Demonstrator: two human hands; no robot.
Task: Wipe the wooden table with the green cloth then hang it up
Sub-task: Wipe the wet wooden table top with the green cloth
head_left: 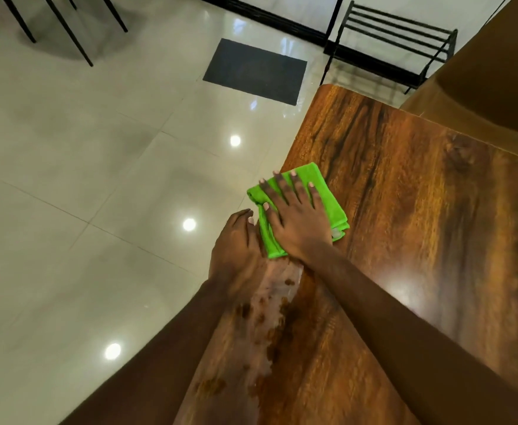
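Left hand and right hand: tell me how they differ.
The right hand lies flat on the green cloth, fingers spread; the left hand curls at the wooden table edge, beside the cloth. The right is over the tabletop; the left hangs partly over the floor. Both are bare.

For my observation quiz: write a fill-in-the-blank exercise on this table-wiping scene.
1. The cloth under the right hand is ___.
2. The left hand sits at the wooden table's ___, beside the cloth.
3. The dark mat lies on the ___, not on the table.
Missing words: green; edge; floor.
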